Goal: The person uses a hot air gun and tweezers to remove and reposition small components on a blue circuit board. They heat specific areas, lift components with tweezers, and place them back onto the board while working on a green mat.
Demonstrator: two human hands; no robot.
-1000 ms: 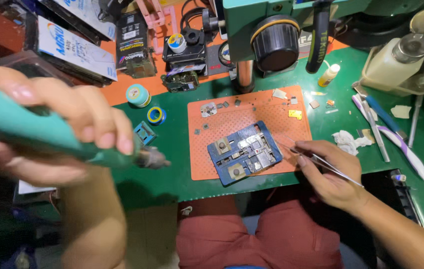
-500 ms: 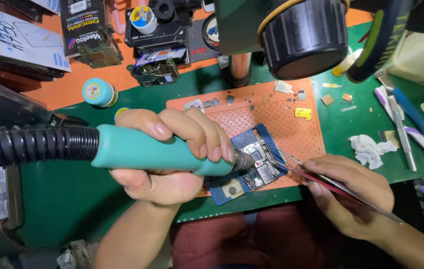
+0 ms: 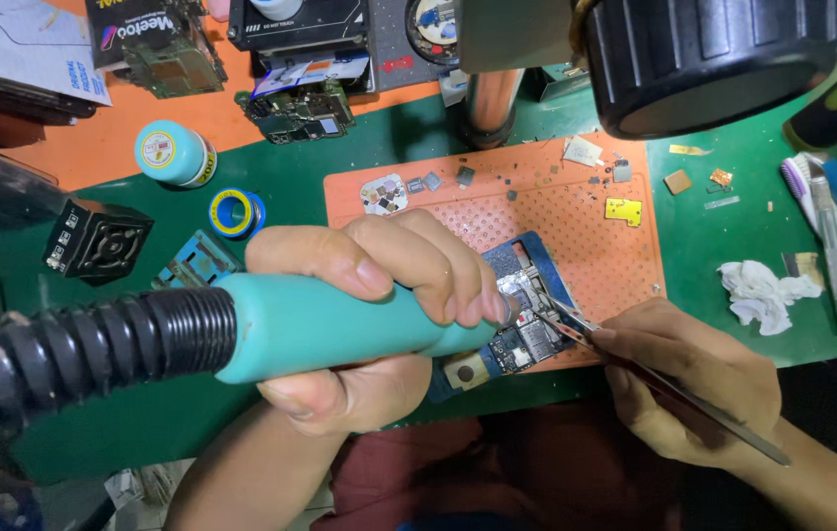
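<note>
Over the orange mat (image 3: 586, 211), the left hand (image 3: 379, 324) wraps its grip around the teal hot-air handle (image 3: 340, 329), nozzle aimed at the circuit board (image 3: 527, 334); the right hand (image 3: 694, 383) pinches tweezers (image 3: 655, 379), steadying it.

On the desk (image 3: 733, 256) a perforated mat (image 3: 596, 231) carried the circuit board (image 3: 527, 329) in its holder, with tape rolls (image 3: 237, 212) lying to its left, crumpled tissue (image 3: 758, 290) to its right, and the microscope (image 3: 714, 54) behind.
</note>
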